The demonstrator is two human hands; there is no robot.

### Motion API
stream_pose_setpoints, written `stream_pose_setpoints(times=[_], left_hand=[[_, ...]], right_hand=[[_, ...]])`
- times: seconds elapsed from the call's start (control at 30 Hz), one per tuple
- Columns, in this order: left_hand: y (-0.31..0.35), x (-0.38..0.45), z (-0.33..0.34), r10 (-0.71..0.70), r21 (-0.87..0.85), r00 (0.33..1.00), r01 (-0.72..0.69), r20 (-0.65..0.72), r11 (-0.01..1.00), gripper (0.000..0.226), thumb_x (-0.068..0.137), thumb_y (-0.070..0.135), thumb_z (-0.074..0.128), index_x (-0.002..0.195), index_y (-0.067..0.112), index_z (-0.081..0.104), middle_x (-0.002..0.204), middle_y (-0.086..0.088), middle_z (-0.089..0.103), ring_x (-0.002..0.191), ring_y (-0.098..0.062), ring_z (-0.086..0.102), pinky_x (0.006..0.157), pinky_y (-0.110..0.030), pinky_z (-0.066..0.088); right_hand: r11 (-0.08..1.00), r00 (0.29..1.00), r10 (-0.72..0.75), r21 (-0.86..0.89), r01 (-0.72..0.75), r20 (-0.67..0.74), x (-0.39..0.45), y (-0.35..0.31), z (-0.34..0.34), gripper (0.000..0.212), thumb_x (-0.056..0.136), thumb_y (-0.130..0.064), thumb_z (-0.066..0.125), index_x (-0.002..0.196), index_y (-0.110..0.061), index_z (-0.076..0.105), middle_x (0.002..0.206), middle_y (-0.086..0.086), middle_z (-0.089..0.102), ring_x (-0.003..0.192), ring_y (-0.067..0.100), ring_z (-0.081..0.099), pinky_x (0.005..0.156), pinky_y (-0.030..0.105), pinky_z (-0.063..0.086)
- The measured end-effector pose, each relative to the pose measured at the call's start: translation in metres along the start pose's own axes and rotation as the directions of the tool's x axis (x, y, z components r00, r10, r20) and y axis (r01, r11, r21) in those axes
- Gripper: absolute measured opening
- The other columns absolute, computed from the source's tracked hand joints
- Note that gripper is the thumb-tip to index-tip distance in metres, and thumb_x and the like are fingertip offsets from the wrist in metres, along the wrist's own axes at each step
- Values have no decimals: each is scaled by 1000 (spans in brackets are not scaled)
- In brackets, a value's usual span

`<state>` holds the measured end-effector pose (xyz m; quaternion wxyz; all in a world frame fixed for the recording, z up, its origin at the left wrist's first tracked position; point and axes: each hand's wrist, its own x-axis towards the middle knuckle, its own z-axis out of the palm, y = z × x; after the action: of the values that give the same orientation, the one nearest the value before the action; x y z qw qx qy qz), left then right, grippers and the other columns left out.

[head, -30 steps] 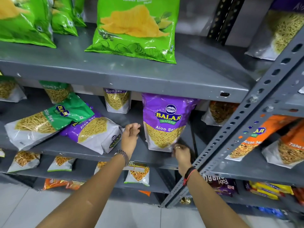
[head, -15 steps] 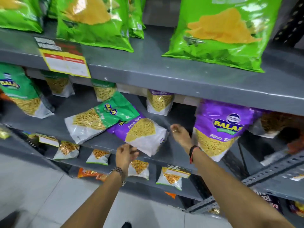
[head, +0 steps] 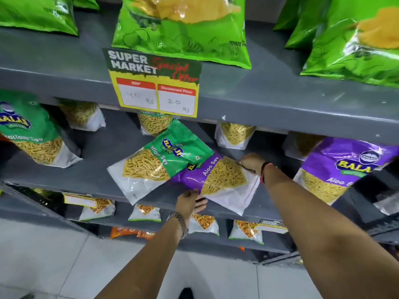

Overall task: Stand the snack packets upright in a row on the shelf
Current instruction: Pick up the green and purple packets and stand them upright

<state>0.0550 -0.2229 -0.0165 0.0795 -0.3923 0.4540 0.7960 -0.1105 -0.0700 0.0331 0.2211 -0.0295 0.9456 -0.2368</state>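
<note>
- I am reaching my left hand (head: 191, 203) up to the front lip of the shelf (head: 90, 175), fingers curling under the lower edge of the purple packet (head: 218, 180).
- My right hand (head: 251, 164) is pinching that packet's far edge, arm stretching in from the right.
- The purple packet is lying flat on the middle shelf, its top tucking under a green packet (head: 159, 160), also lying flat.
- Two more are standing up front: a green one (head: 28, 134) at left, a purple one (head: 336, 169) at right.
</note>
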Motion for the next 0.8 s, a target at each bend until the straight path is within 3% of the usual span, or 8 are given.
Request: stream_pose_setpoints(times=[0.13,0.23,0.3,0.37,0.47,0.63,0.7,0.8], left_hand=[[-6,-2,-6,33,-21,997,-32,66,999,12,93,9,46,82,5,48,79,-13,63,65,-25,70,60,-34,59],[-10,-9,-4,45,8,996,-46,81,999,19,94,11,46,74,8,46,65,-11,66,39,-13,65,42,-25,55],[-13,-14,-2,55,99,991,-67,125,993,18,94,14,45,78,8,45,73,-13,63,41,-13,65,46,-25,56],[-13,-19,0,77,205,980,-115,185,972,20,94,17,45,75,11,45,82,-14,62,50,-15,66,52,-25,57],[-11,-29,8,80,291,960,-159,267,943,17,94,17,46,79,11,47,87,-13,66,59,-18,68,56,-28,59],[3,-39,29,152,327,923,-274,352,904,12,92,19,52,81,14,54,93,-13,67,49,-10,69,51,-24,58],[10,-42,40,189,318,915,-309,357,896,11,91,20,53,80,18,54,93,-13,67,46,-9,67,47,-22,56],[16,-41,50,254,309,900,-369,355,876,10,89,23,55,79,22,55,87,-9,67,45,-7,66,45,-19,54]], right_hand=[[991,994,100,93,-97,-38,-22,18,6,27,87,-27,60,70,-6,61,82,12,59,75,21,53,70,29,38],[952,981,183,263,-158,-72,-48,43,9,19,88,-21,57,84,-4,65,89,12,58,84,21,54,76,30,43],[894,967,243,406,-191,-82,-73,61,13,21,89,-11,55,68,-15,56,83,8,54,80,17,50,68,26,42],[820,953,263,555,-140,-149,-99,79,20,39,88,-1,55,53,-15,47,52,-3,53,52,6,48,47,18,39],[680,923,343,724,-114,-176,-140,95,30,36,89,0,54,55,-13,52,25,-12,46,24,-5,40,31,6,31],[389,898,416,921,-30,-147,-172,107,39,21,93,-4,49,75,-7,60,41,-5,54,38,4,47,42,16,39],[338,892,428,941,-11,-144,-177,110,39,21,94,-8,48,76,-10,61,40,-8,54,34,1,46,36,14,37],[333,878,450,943,3,-162,-178,110,37,19,94,-14,50,81,-10,63,52,-2,57,45,7,46,48,21,38]])
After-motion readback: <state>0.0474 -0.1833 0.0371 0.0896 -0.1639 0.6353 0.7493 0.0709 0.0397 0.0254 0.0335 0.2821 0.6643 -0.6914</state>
